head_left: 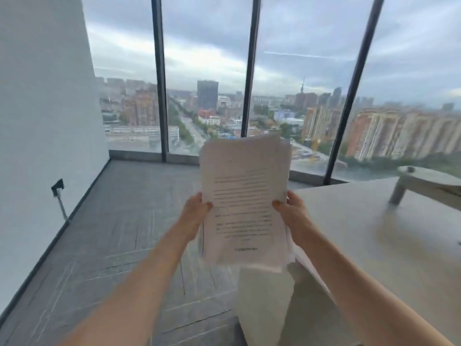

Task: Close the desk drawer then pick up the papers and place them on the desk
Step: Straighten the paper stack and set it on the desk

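Note:
A stack of white printed papers [243, 196] is held upright in front of me, over the floor just left of the desk's corner. My left hand [194, 213] grips the stack's left edge and my right hand [293, 211] grips its right edge, thumbs on the front sheet. The pale beige desk [374, 240] fills the right side, its near end panel [264, 300] below the papers. A few sheets droop loose behind my right wrist. No drawer shows in this view.
A low stone-coloured stand [429, 183] sits on the desk's far right. Dark grey tiled floor [119, 233] spreads to the left. A white wall [37, 121] with a black socket [57, 187] stands on the left. Floor-to-ceiling windows [207, 83] with black frames are ahead.

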### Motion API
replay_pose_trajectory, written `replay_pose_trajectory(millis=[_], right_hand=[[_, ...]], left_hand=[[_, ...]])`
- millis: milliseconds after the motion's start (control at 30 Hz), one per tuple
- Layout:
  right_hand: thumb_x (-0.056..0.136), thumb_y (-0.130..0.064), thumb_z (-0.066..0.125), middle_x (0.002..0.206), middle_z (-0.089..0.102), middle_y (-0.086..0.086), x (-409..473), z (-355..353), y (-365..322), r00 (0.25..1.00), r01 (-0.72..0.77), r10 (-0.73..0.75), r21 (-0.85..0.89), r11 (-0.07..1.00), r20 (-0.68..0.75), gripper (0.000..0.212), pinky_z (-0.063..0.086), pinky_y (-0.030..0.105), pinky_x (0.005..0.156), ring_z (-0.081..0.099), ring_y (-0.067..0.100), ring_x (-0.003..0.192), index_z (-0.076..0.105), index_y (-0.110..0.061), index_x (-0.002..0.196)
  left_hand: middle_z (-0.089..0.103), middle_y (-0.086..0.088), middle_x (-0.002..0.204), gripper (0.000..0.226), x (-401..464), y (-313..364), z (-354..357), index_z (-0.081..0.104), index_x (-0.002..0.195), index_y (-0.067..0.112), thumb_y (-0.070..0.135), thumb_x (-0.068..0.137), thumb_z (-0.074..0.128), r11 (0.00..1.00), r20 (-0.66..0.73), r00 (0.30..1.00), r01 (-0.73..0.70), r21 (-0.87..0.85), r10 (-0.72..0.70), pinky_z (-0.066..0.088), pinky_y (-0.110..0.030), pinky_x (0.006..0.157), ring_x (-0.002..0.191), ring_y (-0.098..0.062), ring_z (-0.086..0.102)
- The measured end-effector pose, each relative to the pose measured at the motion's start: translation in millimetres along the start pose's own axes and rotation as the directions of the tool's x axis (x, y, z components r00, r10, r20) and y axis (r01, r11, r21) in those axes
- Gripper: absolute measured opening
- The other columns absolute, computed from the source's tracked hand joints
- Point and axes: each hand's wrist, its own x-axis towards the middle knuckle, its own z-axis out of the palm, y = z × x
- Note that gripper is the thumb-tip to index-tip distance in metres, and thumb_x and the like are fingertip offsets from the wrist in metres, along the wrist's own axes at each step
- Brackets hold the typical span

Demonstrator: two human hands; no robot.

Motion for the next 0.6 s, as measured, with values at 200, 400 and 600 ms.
replay_pose_trajectory(millis=[200,400,600], right_hand=[[0.087,-0.002,0.056,0.095,0.074,0.001,-105.2,-154.6,-86.1,0.947,0.137,-0.174,-0.150,0.979,-0.271,0.029,0.057,0.046,0.087,0.071,0.029,0.093,0.068,-0.027,0.094],[0.083,-0.004,0.049,0.099,0.075,0.002,-207.0,-271.1,-109.5,0.840,0.167,-0.239,-0.187,0.968,-0.486,0.035,0.057,0.055,0.087,0.070,0.028,0.094,0.067,-0.030,0.098],[0.086,-0.003,0.047,0.099,0.069,0.002,-270.6,-345.8,-105.7,0.696,0.124,-0.250,-0.230,0.965,-0.673,0.030,0.058,0.051,0.084,0.067,0.025,0.094,0.059,-0.023,0.103]], left_hand=[[0.071,-0.007,0.113,0.037,-85.9,119.6,107.7,0.065,0.116,0.022,0.003,0.087,0.051,0.978,0.192,0.963,-0.169,-0.121,0.190,0.056,-0.048,0.089,0.099,-0.027,0.069],[0.071,-0.005,0.113,0.044,-167.4,182.5,206.1,0.064,0.110,0.028,-0.004,0.086,0.047,0.945,0.389,0.867,-0.242,-0.219,0.312,0.055,-0.052,0.091,0.102,-0.029,0.068],[0.071,-0.007,0.115,0.040,-209.9,200.2,295.0,0.065,0.116,0.018,-0.004,0.087,0.048,0.928,0.561,0.741,-0.271,-0.254,0.370,0.052,-0.054,0.095,0.106,-0.031,0.067]])
